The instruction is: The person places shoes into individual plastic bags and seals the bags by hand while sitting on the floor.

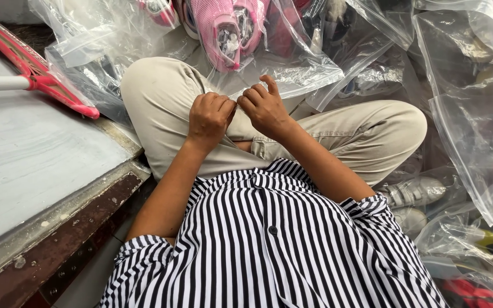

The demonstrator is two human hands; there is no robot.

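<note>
Seated cross-legged in a striped shirt [269, 245], the person pinches the mouth of a clear zip bag [281, 71] over the knee: left hand [209, 117] clenched on it, right hand [263, 105] gripping beside. Sealing seems underway; pressing along the strip comes next. Inside lie 2 pink shoes [223, 28].

Open room lies to the left, over the bare grey slab [35, 154], broken only by the red-headed broom [41, 74] across its far corner. Ahead and to the right, stacked clear plastic bags [469, 114] of shoes crowd against the bent knees [161, 91], leaving no gap.
</note>
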